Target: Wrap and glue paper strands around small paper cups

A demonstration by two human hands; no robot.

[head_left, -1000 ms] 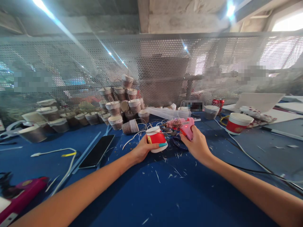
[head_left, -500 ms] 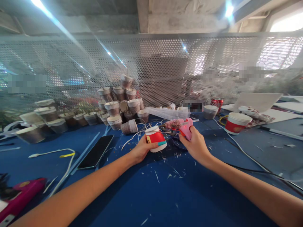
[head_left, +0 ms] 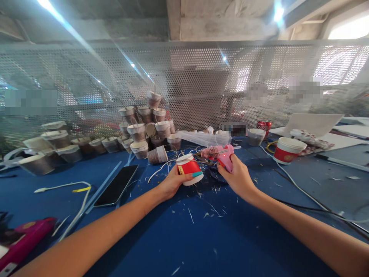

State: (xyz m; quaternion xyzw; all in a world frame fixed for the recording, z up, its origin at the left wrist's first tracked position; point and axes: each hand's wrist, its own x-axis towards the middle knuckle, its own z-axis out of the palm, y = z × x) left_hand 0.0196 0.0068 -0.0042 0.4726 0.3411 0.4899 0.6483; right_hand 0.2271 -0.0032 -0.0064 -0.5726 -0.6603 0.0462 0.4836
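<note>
In front of me, my left hand (head_left: 172, 181) is wrapped round a red and white paper cup (head_left: 188, 168), its thumb lying across the cup's side. The cup leans a little, its rim facing up and away. My right hand (head_left: 236, 174) grips the handle of a pink glue gun (head_left: 223, 154) with a small red light on. A clear glue stick pokes out of the gun's back end. The gun's nozzle points left, at the cup's rim; whether it touches is too small to tell. Right beyond the cup lies a grey-brown wrapped cup (head_left: 157, 154) on its side.
Stacked wrapped cups (head_left: 137, 132) with handles stand at the back left. A phone (head_left: 116, 186) lies left of my arm, near a magenta tool (head_left: 27, 238). Red and white cups (head_left: 289, 150) stand at right, beside cables (head_left: 300, 193). Clear sticks (head_left: 204, 137) lie at the back.
The glue gun has shifted very slightly left, towards the cup. Both hands keep their grip, and the cup stays almost where it was.
</note>
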